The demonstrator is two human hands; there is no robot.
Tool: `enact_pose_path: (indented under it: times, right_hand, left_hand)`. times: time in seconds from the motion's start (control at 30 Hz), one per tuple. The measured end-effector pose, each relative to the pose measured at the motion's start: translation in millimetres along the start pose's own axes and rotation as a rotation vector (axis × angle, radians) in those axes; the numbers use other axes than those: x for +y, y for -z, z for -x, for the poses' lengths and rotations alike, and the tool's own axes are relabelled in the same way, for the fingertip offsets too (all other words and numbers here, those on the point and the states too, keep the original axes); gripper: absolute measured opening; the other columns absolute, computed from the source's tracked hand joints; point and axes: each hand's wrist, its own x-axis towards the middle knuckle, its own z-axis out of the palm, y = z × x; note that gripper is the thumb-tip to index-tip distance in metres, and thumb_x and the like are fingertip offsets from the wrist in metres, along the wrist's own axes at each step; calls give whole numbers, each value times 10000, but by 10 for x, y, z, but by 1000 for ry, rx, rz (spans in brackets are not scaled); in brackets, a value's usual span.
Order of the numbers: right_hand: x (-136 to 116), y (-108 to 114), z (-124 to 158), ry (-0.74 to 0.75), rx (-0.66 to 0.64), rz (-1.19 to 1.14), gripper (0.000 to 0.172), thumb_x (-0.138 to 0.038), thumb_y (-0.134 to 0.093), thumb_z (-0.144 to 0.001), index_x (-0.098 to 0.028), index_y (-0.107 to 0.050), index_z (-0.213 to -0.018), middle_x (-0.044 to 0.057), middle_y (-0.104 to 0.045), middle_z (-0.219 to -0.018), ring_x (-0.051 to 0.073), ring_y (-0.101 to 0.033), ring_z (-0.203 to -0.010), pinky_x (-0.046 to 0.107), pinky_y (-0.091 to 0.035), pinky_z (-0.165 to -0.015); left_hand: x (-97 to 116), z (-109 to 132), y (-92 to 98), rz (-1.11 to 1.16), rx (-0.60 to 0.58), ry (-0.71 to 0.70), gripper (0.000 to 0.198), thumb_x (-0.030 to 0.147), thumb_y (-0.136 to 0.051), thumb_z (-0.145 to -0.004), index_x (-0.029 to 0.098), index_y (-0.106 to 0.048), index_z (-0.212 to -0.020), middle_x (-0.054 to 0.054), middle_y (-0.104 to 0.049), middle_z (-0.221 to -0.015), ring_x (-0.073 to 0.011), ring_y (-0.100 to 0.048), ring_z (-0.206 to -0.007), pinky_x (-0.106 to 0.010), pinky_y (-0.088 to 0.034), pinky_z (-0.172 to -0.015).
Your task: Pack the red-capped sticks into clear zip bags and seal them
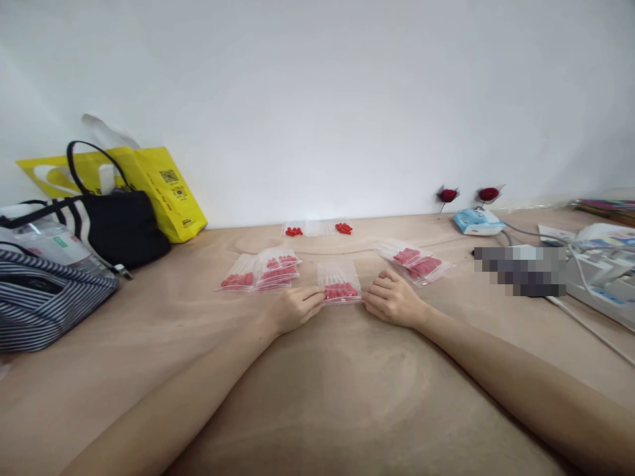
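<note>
Both hands rest on a tan table (317, 396) with a small clear bag of red pieces (340, 284) lying flat between them. The left hand (294, 308) touches the bag's left edge, its fingers curled together with the tips pressing on the plastic; the right hand (391, 299) meets the bag's right edge, fingers bent and close together, tips at the plastic, though whether they pinch it or only press cannot be told. Just beyond the left fingers lies a fanned pile of filled bags (262, 271), and just beyond the right fingers a second pile of filled bags (415, 262). Farther past the fingertips, near the wall, sit empty clear bags with two little heaps of loose red pieces (317, 229). Well off to the left of the left fingers stand a black handbag (119, 228) and a yellow bag (169, 188).
</note>
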Motion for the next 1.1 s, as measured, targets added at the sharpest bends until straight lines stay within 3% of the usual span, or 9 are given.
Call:
enact_pose_path:
  times: [0.17, 0.33, 0.67, 1.1]
  right_hand:
    - [-50, -52, -46, 17, 104, 31, 233, -183, -405, -862, -177, -596, -729, 10, -559, -606, 119, -424, -631, 298, -287, -662]
    - [-145, -159, -202, 89, 226, 27, 179, -139, -455, -835, -151, -588, -715, 10, -557, -614, 123, -396, -641, 298, -264, -651]
    - [-266, -291, -457, 98, 242, 43, 265, -132, -404, -851, -146, -540, -624, 24, -543, -633, 129, -381, -645, 299, -231, -619]
    - [-173, -240, -338, 82, 228, 73, 243, -124, -421, -843, -148, -546, -636, 7, -511, -597, 122, -387, -652, 302, -231, -636]
  left_hand:
    - [26, -53, -18, -133, 127, -150, 215, 110, -392, -862, 132, -598, -804, -43, -684, -797, -126, -642, -660, -219, -524, -583]
    - [28, -78, -12, -161, 186, -187, 194, 96, -399, -859, 113, -591, -835, -55, -686, -805, -128, -650, -665, -217, -537, -585]
    - [22, -86, -17, -144, 224, -206, 156, 104, -430, -851, 109, -585, -837, -61, -685, -800, -136, -656, -669, -222, -550, -581]
    - [-18, -66, 6, -150, 235, -182, 165, 68, -424, -845, 111, -583, -862, -59, -689, -809, -130, -657, -706, -209, -545, -599]
